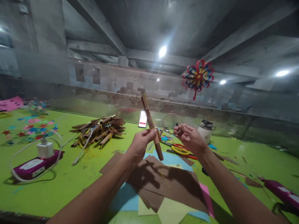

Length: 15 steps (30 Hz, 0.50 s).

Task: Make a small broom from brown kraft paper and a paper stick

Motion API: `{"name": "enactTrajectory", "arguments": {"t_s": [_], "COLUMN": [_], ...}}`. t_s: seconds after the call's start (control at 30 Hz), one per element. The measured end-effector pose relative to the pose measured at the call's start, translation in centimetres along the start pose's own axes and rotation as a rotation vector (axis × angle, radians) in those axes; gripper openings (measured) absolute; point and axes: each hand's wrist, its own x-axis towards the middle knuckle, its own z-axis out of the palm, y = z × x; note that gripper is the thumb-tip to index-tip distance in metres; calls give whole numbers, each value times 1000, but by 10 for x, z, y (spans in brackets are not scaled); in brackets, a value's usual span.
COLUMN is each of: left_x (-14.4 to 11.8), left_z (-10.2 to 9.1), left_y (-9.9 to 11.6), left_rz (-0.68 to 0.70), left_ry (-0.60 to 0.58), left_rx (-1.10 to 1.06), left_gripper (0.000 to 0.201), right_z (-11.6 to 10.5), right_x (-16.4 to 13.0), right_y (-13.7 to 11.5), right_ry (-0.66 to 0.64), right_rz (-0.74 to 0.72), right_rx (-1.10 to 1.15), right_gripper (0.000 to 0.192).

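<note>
My left hand point(140, 144) grips a brown rolled paper stick point(151, 126) that tilts up and to the left above the table. My right hand point(190, 138) pinches a thin loop of wire or thread point(172, 123) just to the right of the stick. Beneath both hands lie brown paper sheets point(170, 182) on top of blue, yellow and pink sheets. Scissors with red and yellow handles point(179, 149) rest on the green table point(77, 183) under my right hand.
A pile of brown rolled sticks point(100, 129) lies at centre left. A purple power strip with a white charger point(35, 165) and cable sits at left; another purple one point(281, 191) at right. A phone point(143, 119), a white jar point(206, 130), paper stars point(32, 127) and a hanging paper flower point(198, 76).
</note>
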Motion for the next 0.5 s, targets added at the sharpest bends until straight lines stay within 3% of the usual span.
{"name": "enactTrajectory", "arguments": {"t_s": [0.23,0.4,0.5], "left_x": [11,13,13], "left_z": [2,4,1], "left_y": [-10,-16,-18], "left_rz": [2,-70,-112], "left_ry": [-318,-401,-349], "left_rx": [127,104,24], "left_gripper": [22,24,25], "right_z": [-2,-1,-5], "right_x": [-12,-16,-16], "right_y": [7,9,7], "right_ry": [105,158,181], "right_rz": [78,63,41], "right_rx": [174,195,212], "right_gripper": [17,15,15]}}
